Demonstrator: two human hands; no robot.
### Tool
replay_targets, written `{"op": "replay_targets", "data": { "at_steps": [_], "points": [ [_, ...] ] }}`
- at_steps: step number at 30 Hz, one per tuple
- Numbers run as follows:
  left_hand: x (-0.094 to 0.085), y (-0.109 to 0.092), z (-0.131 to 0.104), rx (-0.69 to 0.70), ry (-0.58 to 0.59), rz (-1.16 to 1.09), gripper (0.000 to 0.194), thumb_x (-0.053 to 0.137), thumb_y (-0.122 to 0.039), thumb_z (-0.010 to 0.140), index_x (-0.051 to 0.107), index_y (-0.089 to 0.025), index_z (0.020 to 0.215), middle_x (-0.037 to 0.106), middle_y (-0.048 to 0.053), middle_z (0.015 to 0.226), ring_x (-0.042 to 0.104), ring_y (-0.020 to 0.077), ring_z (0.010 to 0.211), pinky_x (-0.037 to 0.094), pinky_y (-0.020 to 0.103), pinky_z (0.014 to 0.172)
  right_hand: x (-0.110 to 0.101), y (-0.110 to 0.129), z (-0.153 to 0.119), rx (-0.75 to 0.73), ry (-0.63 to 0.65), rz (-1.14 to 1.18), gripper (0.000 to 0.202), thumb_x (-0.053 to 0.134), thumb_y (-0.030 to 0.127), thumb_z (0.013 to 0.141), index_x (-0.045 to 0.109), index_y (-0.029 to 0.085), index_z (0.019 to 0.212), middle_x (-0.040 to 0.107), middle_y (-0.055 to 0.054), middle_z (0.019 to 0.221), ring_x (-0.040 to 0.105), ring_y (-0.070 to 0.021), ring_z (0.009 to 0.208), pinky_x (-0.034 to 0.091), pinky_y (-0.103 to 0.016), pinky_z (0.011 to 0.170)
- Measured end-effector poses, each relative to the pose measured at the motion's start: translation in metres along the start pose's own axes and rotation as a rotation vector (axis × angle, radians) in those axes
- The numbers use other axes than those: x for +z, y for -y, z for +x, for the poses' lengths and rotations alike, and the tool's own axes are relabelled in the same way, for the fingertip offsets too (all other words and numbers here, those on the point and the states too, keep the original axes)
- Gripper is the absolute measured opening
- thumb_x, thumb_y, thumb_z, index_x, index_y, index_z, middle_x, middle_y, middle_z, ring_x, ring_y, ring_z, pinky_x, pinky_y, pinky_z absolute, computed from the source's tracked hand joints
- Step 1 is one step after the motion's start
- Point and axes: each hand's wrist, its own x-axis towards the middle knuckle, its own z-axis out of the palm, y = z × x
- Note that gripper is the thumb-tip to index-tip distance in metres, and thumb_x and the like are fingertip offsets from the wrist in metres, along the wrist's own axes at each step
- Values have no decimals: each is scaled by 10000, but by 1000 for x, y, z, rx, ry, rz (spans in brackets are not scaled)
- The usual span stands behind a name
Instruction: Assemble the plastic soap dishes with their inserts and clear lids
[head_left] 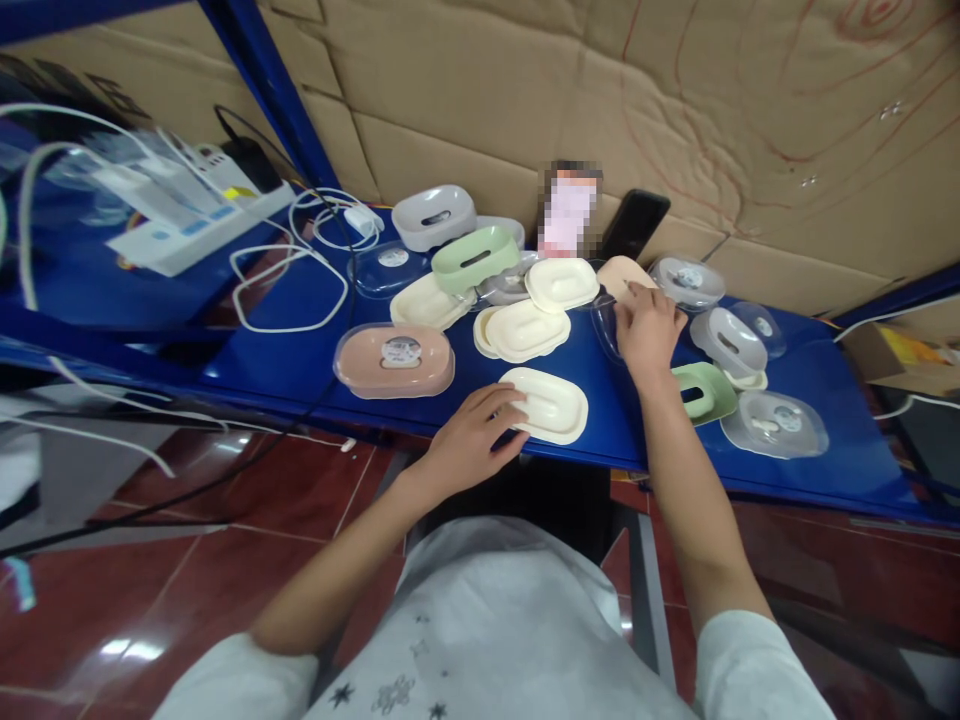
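Observation:
My left hand (pixel 478 438) rests at the front edge of the blue table, its fingers apart and touching the left end of a cream oval tray (pixel 559 405). Farther back and to the right, my right hand (pixel 651 325) reaches down over a peach oval piece (pixel 621 278), fingertips at its near side; the fingers partly hide what they touch. Beside that hand lies a clear dark-looking cover (pixel 606 325). More cream pieces (pixel 529 332) lie between the hands, and a pink dish under a clear cover (pixel 394 375) sits to the left.
Green (pixel 480 258) and grey dishes (pixel 431 218) stand at the back left. Grey covered dishes (pixel 776 425) and a green one (pixel 709 393) lie at the right. Two phones lean on the cardboard (pixel 465 110). White cables (pixel 289 325) and a power strip (pixel 202 235) occupy the left.

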Motion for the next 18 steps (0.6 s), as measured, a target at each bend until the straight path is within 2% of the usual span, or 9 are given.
{"op": "replay_targets", "data": {
  "at_steps": [2, 4, 6, 8, 9, 11, 13, 15, 18],
  "points": [
    [-1, -1, -1, -12, -3, -4, 141, 690, -183, 1014, 687, -217, 1151, 706, 114, 1342, 655, 291, 1355, 567, 520, 1172, -11, -1, -13, -59, -54, 52, 411, 493, 280, 1037, 686, 176, 1385, 706, -188, 1360, 625, -375, 1282, 407, -619, 1137],
    [-1, -1, -2, -53, -21, -17, 265, 702, -197, 1014, 665, -227, 1275, 637, 145, 1461, 619, 306, 1414, 572, 522, 1170, -26, 2, -41, -167, -115, 123, 374, 501, 317, 1068, 702, 207, 1363, 724, -150, 1317, 640, -343, 1269, 420, -573, 1138],
    [-1, -1, -3, -98, -57, -43, 462, 729, -221, 1008, 587, -245, 1448, 473, 186, 1637, 545, 334, 1502, 572, 525, 1176, -39, 10, -81, -286, -130, 209, 345, 530, 348, 1085, 698, 233, 1364, 746, -118, 1262, 663, -308, 1236, 446, -524, 1121],
    [-1, 0, -3, -115, -92, -66, 652, 759, -244, 996, 479, -282, 1583, 285, 195, 1756, 454, 367, 1577, 559, 543, 1190, -46, 19, -123, -407, -95, 298, 319, 575, 312, 1082, 684, 249, 1375, 765, -94, 1214, 692, -271, 1180, 456, -494, 1119],
    [-1, 1, -3, -106, -100, -69, 714, 769, -253, 992, 436, -305, 1622, 238, 188, 1780, 419, 378, 1600, 542, 559, 1206, -48, 23, -141, -463, -62, 338, 320, 590, 284, 1079, 674, 252, 1386, 768, -88, 1210, 700, -257, 1180, 453, -487, 1130],
    [-1, 3, -2, -69, -96, -44, 762, 773, -261, 994, 399, -330, 1655, 241, 174, 1789, 359, 391, 1633, 482, 600, 1251, -48, 30, -167, -554, 25, 388, 326, 590, 243, 1083, 657, 253, 1402, 758, -96, 1284, 688, -247, 1270, 434, -483, 1175],
    [-1, 5, -1, -28, -80, -14, 715, 754, -251, 1009, 432, -330, 1642, 326, 166, 1763, 339, 385, 1645, 440, 620, 1279, -45, 35, -177, -607, 128, 396, 340, 573, 248, 1097, 637, 243, 1431, 714, -113, 1430, 609, -254, 1434, 393, -494, 1235],
    [-1, 6, 1, -4, -68, -12, 624, 726, -232, 1026, 492, -314, 1598, 426, 159, 1715, 374, 364, 1631, 447, 616, 1277, -43, 38, -176, -626, 198, 390, 366, 551, 255, 1110, 608, 239, 1471, 669, -106, 1527, 535, -251, 1526, 338, -507, 1284],
    [0, 9, 1, 13, -78, -32, 484, 730, -239, 1025, 595, -275, 1488, 531, 153, 1638, 457, 345, 1580, 497, 597, 1244, -42, 40, -170, -641, 233, 380, 397, 523, 213, 1116, 586, 251, 1506, 674, -80, 1532, 572, -227, 1494, 300, -503, 1309]
  ]
}}
